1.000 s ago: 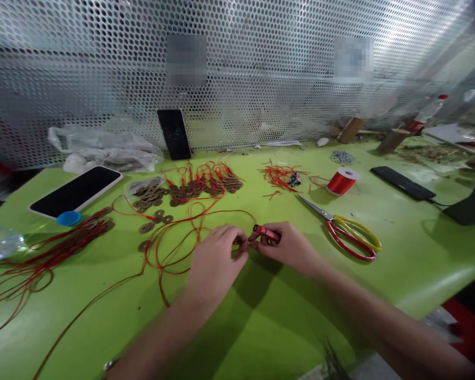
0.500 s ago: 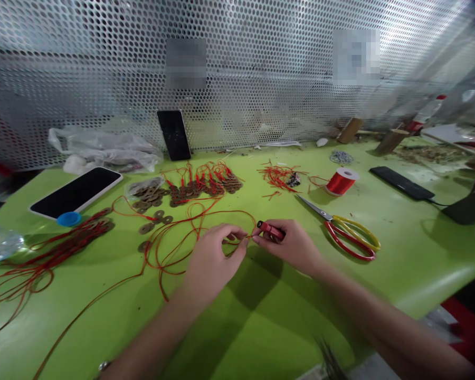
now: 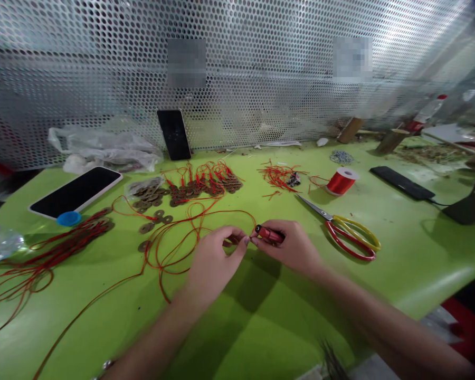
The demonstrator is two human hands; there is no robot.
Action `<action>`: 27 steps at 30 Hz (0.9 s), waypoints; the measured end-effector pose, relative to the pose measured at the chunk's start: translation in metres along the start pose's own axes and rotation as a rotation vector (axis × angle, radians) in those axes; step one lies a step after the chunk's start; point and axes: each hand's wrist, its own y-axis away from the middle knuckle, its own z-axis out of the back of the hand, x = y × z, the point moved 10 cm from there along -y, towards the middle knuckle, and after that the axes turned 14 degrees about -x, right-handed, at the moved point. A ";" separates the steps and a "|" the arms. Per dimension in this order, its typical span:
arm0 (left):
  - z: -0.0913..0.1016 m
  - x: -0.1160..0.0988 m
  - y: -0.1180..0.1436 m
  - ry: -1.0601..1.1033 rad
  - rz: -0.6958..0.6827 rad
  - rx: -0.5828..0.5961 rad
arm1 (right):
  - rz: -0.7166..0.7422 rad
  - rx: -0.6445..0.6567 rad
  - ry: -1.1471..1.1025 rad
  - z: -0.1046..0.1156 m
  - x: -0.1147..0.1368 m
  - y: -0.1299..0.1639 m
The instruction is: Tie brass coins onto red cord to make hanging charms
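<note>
My left hand (image 3: 217, 258) pinches the red cord (image 3: 221, 211) between thumb and forefinger; the pinched bit is mostly hidden by the fingertips. Close against it, my right hand (image 3: 291, 245) is closed around a red lighter (image 3: 269, 234), its dark top pointing left, while thumb and forefinger meet near the same spot on the cord. Loops of this cord spread over the green table (image 3: 206, 338) to the left. Beside the loops lie a few loose round coins with holes (image 3: 146, 228). Behind them, a row of coins tied with red cord (image 3: 206, 187) is laid out.
Scissors (image 3: 340, 227) with red and yellow handles lie right of my hands. Behind are a spool of red thread (image 3: 341, 181) and red cord scraps (image 3: 279, 177). A phone (image 3: 77, 191), a blue cap (image 3: 68, 218) and corded coin strings (image 3: 75, 237) lie left. A perforated metal panel (image 3: 237, 68) stands behind.
My hands have shifted only slightly, and the fingertips have drawn closer together over the cord. The lighter has tilted a little and sits slightly lower. The things on the table stay put.
</note>
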 end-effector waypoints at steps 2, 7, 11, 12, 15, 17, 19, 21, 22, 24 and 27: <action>-0.001 0.000 0.000 0.007 0.002 0.000 | -0.006 0.003 -0.010 0.000 0.000 0.000; 0.000 -0.003 0.000 0.034 -0.009 0.001 | -0.027 0.009 -0.026 -0.001 -0.001 0.000; 0.002 -0.006 0.000 0.028 -0.052 -0.004 | -0.032 0.016 -0.027 -0.001 -0.002 0.001; 0.002 -0.007 0.000 0.025 -0.061 -0.008 | -0.030 0.017 -0.026 -0.001 -0.002 0.001; 0.003 -0.007 0.000 0.013 -0.074 -0.023 | -0.032 0.018 -0.034 -0.001 -0.002 0.001; 0.003 -0.007 -0.001 0.023 -0.064 -0.023 | -0.047 0.023 -0.051 -0.002 -0.003 0.001; 0.002 -0.006 -0.001 0.047 -0.035 0.002 | -0.075 0.031 -0.094 -0.002 -0.004 0.001; 0.003 -0.004 -0.001 0.074 0.005 0.022 | -0.118 0.035 -0.158 -0.002 -0.007 0.001; 0.004 -0.003 -0.002 0.083 0.027 0.028 | -0.145 0.031 -0.194 -0.001 -0.009 0.001; 0.005 0.002 -0.002 0.086 0.068 0.048 | -0.206 0.006 -0.264 0.002 -0.015 0.000; -0.001 0.008 0.001 0.075 0.104 0.150 | -0.290 -0.057 -0.342 0.010 -0.026 -0.003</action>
